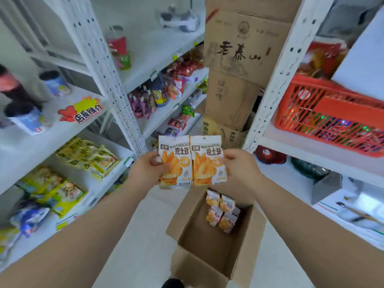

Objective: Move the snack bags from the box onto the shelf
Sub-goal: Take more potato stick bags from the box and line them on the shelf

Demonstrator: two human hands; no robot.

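Left hand (146,170) gripping one snack bag (174,162), right hand (239,166) another (207,161) (four in box (209,256))

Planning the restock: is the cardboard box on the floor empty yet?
Not empty. The open box has a few snack bags at its far end; the rest of its floor is bare.

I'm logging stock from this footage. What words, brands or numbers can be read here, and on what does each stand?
"WATUDOU", "挖土豆", "+20": left snack bag, in the left hand.
"WATUDOU", "挖土豆": right snack bag, in the right hand; its number is partly covered.
"老泰山": tall cardboard carton.
"店长推荐": red and yellow sign on the shelf; last characters blurred.
Bags in the open box, price tags, other packets: too blurred.
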